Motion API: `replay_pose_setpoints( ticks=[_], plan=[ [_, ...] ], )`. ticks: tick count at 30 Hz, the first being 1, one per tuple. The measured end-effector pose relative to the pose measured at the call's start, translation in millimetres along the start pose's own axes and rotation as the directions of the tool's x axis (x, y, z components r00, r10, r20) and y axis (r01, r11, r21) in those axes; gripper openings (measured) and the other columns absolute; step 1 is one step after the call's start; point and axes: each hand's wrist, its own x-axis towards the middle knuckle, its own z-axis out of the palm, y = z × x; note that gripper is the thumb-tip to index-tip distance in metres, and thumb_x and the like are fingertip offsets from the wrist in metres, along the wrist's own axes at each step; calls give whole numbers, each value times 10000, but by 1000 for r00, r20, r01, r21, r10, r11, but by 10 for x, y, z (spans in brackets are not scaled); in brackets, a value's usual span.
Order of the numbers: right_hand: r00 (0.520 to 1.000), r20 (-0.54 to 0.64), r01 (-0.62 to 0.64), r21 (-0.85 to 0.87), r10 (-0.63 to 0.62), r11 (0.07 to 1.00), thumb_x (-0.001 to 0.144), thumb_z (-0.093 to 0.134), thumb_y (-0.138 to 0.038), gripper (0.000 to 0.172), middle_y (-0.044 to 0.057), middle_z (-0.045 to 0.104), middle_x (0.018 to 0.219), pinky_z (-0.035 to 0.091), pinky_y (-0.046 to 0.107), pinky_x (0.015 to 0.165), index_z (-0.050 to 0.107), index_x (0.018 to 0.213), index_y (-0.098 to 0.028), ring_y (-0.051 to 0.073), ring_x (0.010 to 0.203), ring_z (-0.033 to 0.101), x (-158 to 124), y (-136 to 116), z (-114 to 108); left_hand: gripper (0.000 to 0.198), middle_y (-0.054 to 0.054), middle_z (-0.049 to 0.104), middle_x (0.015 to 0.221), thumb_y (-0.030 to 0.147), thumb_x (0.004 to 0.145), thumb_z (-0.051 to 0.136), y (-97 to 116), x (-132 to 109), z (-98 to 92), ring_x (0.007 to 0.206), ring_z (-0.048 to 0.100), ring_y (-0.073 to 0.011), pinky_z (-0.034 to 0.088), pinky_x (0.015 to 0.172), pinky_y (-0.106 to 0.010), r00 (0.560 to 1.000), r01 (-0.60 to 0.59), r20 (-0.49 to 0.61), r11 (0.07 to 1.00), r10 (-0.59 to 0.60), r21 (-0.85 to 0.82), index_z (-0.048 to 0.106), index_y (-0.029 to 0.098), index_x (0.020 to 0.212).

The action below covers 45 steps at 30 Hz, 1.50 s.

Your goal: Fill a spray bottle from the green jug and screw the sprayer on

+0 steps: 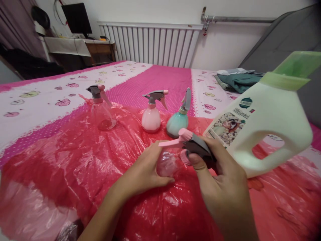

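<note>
A small clear pink spray bottle [168,164] is tilted between my two hands, low over the red plastic sheet [107,187]. My left hand [142,170] wraps around its body, thumb along the near side. The fingers of my right hand [220,180] close on its grey and pink spray head [198,145], the thumb pressing near the collar. Whether the head is fully seated on the neck I cannot tell. Just beyond stand a pink spray bottle [150,120] and a teal spray bottle [178,123], both with pale contents. A clear pink spray bottle [101,115] stands farther left.
At the right, a large pale green detergent jug [271,117] leans close to my right hand. Folded dark green cloth [240,80] lies behind it on the patterned bedspread [155,80]. A radiator [150,45], a desk [70,47] and a monitor [77,19] are at the back.
</note>
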Motion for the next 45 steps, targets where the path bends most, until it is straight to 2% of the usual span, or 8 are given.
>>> replay_pose_setpoints(
  ticks=[7,11,16,22,27,33,38,45],
  plan=[
    [1000,-5,-10,2,10,1000,1032,667,-388,150,2,818,1184,590,353,759,747,1146,-332,224,989,771,23,-3,3,829,-104,587,1587,239,818,868,16,2,-2,1507,517,-422,417,1276,-615,1000,8,-8,1000,-8,-10,513,303,1565],
    [998,-17,-54,2,54,999,1025,668,-463,197,-13,819,1051,559,304,633,737,1159,-337,190,822,755,20,37,-4,828,-129,610,1540,251,809,867,31,5,-6,1489,529,-431,420,1268,-623,999,51,5,999,-51,-7,506,267,1555],
    [999,18,-52,1,52,999,1023,671,-360,158,-32,814,1150,554,288,641,741,1164,-362,182,879,756,12,18,9,832,-111,602,1556,260,817,866,27,11,-2,1492,527,-428,424,1265,-608,999,36,-2,999,-36,-7,501,295,1563],
    [999,4,-42,-63,43,997,1023,664,-449,151,-38,798,957,525,301,614,733,1102,-340,172,717,702,2,-10,-20,858,-107,587,1581,240,813,853,25,8,1,1476,539,-423,423,1260,-610,1000,23,3,1000,-23,-1,484,308,1585],
    [999,18,-40,-18,40,999,1014,678,-376,123,-42,825,1150,573,320,741,748,1114,-357,189,921,763,18,4,-4,844,-98,614,1546,231,823,844,47,6,-8,1443,575,-399,446,1241,-561,1000,26,-4,1000,-26,-15,493,298,1588],
    [999,20,-30,-7,30,1000,1010,687,-455,155,-28,816,1073,482,249,540,749,1108,-352,163,794,717,26,6,-4,862,-114,583,1596,234,815,854,29,12,-9,1493,534,-410,425,1260,-584,1000,28,5,1000,-28,-3,479,291,1589],
    [999,-6,-35,-44,35,998,1027,659,-401,128,-51,802,1054,564,295,705,736,1124,-368,175,892,753,22,6,8,858,-101,602,1569,226,825,852,28,16,-7,1502,524,-413,418,1273,-588,1000,17,2,1000,-17,1,478,295,1594],
    [999,-20,-33,-10,32,999,1027,668,-406,107,-61,790,1022,547,273,665,722,1114,-376,156,839,736,6,34,6,827,-116,610,1544,230,816,859,10,8,-1,1455,564,-408,451,1240,-591,1000,19,-4,1000,-20,-21,504,284,1561]
  ],
)
